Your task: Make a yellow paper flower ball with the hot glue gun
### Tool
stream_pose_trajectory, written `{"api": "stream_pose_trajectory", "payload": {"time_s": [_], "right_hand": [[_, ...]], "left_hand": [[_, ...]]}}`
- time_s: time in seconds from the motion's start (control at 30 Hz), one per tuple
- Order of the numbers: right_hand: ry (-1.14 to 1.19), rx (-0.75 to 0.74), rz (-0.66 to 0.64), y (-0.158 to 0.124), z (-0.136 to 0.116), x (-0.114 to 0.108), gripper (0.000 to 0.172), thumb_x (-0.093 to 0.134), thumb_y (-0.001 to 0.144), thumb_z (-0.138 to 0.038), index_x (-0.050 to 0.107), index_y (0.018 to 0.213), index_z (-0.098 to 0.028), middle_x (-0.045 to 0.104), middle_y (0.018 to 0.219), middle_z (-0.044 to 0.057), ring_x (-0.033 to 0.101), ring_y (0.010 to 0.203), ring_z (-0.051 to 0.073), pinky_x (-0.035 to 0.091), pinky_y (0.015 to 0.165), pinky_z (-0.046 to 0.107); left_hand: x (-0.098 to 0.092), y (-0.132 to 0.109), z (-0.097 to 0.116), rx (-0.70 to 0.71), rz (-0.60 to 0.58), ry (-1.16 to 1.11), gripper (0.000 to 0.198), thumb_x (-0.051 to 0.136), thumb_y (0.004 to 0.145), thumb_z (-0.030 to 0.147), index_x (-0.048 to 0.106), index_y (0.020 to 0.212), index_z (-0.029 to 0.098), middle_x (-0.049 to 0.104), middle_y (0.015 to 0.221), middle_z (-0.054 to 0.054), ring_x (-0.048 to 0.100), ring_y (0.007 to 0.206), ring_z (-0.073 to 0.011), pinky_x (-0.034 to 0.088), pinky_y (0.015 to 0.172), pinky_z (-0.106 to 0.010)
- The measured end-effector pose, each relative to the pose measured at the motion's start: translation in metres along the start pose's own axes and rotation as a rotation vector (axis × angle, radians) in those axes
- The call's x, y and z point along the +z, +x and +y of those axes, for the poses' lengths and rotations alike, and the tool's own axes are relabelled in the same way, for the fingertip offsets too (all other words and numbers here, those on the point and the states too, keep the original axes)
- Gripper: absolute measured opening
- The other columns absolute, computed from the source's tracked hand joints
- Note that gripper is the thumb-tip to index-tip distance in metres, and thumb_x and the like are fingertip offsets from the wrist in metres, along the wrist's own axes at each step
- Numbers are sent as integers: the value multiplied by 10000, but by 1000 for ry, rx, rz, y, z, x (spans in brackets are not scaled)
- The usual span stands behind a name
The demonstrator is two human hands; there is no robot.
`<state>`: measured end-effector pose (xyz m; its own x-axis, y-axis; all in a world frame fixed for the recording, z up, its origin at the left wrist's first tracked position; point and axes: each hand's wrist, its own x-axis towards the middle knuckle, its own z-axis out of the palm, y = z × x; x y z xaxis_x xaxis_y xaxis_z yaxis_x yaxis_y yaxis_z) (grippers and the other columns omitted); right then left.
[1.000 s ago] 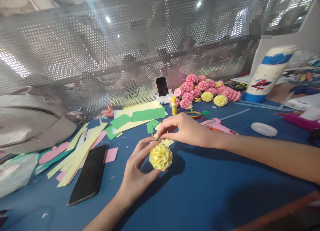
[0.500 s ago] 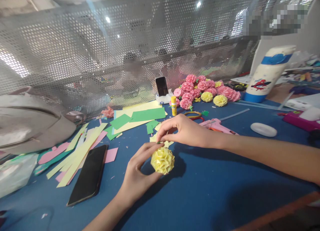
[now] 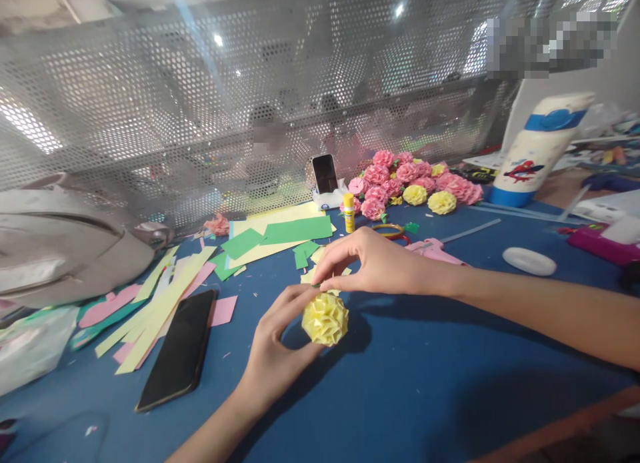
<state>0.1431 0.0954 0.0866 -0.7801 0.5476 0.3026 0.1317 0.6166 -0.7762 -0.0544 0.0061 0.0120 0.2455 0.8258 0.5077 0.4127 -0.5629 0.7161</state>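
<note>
A ball-shaped yellow paper flower (image 3: 325, 318) sits in my left hand (image 3: 280, 346), its thumb below and its fingers along the upper side. The flower is held above the blue tabletop, with a shadow to its right. My right hand (image 3: 373, 263) reaches over from the right, fingertips pinched together at the flower's top edge. A tiny green piece (image 3: 317, 286) shows at those fingertips, where the two hands meet; most of it is hidden. Yellow paper scraps (image 3: 307, 276) lie just behind my right fingers.
Pink and yellow paper flowers (image 3: 395, 179) are heaped at the back, near a glue stick (image 3: 349, 213), scissors (image 3: 390, 233) and a pink glue gun (image 3: 435, 251). Paper strips (image 3: 160, 309), a black phone (image 3: 180, 349) and a bag (image 3: 65, 243) lie left. A bottle (image 3: 537, 153) stands right.
My right fingertips have shifted slightly at the flower's top edge, and the flower has turned or tilted a little. My left hand keeps its hold.
</note>
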Motion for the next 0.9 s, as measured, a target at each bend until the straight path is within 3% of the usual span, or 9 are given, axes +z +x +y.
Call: {"api": "stream_pose_trajectory", "payload": {"time_s": [0.27,0.53,0.7,0.9], "right_hand": [[-47,21,38,0,2,1,125,683,813,-134,781,889,-152,753,899,46,686,873,174,499,711,237],[-140,-119,125,1,5,3,121,624,859,-102,730,866,-159,714,907,29,646,846,143,482,784,259],[-60,-80,155,-1,-1,-2,92,631,824,-107,707,857,-149,720,881,27,661,816,142,510,747,248],[73,-35,119,-4,-12,-2,65,648,805,-132,684,858,-131,716,875,39,664,807,143,530,742,250]], "left_hand": [[1,1,2,32,-16,30,528,690,807,103,590,1284,307,608,1197,-44,601,1099,-194,488,931,-305],[0,1,0,-40,17,-25,544,704,795,103,590,1288,300,582,1246,-62,580,1149,-226,474,1002,-377],[0,3,-1,-99,63,-158,548,750,774,128,606,1264,325,573,1264,-38,555,1202,-213,472,1019,-341],[0,6,-3,-168,124,-258,511,795,749,193,638,1230,263,587,1258,-56,548,1213,-223,460,1051,-361]]}}
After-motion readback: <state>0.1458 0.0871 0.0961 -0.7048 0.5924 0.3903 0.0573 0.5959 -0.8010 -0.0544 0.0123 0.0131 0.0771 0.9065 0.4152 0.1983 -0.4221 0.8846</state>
